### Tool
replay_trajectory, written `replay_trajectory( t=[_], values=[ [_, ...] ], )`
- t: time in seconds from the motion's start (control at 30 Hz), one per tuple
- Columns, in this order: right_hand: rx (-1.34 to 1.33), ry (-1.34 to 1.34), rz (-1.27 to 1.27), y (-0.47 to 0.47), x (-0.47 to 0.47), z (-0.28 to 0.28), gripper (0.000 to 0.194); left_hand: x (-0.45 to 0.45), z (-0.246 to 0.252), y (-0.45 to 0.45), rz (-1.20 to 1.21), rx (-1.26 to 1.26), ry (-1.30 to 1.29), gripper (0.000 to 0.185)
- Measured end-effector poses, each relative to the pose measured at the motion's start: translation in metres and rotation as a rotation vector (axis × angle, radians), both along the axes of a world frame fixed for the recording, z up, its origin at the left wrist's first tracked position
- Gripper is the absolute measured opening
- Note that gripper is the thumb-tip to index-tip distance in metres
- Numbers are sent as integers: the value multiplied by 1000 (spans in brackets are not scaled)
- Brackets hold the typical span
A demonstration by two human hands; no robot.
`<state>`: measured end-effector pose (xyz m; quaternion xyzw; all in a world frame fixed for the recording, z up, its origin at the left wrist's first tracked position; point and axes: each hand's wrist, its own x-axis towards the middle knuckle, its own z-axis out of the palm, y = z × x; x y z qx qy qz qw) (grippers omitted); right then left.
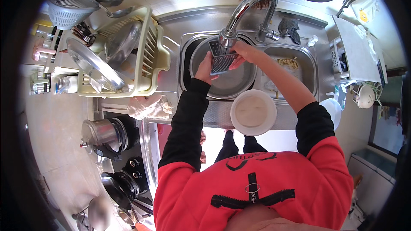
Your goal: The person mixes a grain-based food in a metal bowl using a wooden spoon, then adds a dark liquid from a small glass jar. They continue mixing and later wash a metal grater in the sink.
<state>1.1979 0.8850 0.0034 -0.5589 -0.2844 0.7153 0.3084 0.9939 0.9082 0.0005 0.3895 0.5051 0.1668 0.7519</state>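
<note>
Both my hands hold a metal box grater [223, 64] under the spout of a chrome faucet [228, 37]. My left hand [205, 69] grips its left side, and my right hand [242, 53] holds it from the right. Beneath the grater, a large round metal basin [221, 86] sits in the left bowl of the sink. A white plastic tub [253, 112] with pale contents stands at the counter's front edge. Peelings [289, 62] lie in the right sink bowl [310, 70]. Whether water is running cannot be made out clearly.
At left, a cream dish rack [144, 54] holds metal lids or bowls. A cloth [151, 106] lies in front of it. A dark rag [290, 29] lies behind the right bowl. A pressure cooker [101, 134] and pans stand at the lower left.
</note>
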Motion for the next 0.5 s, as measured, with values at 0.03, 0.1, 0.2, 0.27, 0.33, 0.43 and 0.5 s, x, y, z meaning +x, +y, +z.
replay_trajectory(
  t=[0.03, 0.1, 0.2, 0.27, 0.33, 0.43, 0.5],
  values=[
    [24, 16, -14, 1, 4, -2, 37, -2, -2, 0, 4, 50, 2, 50],
    [61, 75, -7, 1, 11, -8, 36, -8, -9, -4, 19, 155, -2, 48],
    [151, 26, -61, -2, 14, -23, 35, -10, -20, -6, 122, 99, -10, 49],
    [628, -223, 39, 0, 8, -34, 35, -4, -25, -3, 161, 26, -199, 49],
    [482, -210, -93, 3, -1, -45, 34, 6, -27, 4, 199, -22, -347, 48],
    [624, -112, -268, 6, -5, -56, 24, 21, -24, 12, 232, -26, -488, 47],
    [574, -241, -269, 1, 0, -59, 23, 28, -23, 13, 229, -4, -535, 46]
  ],
)
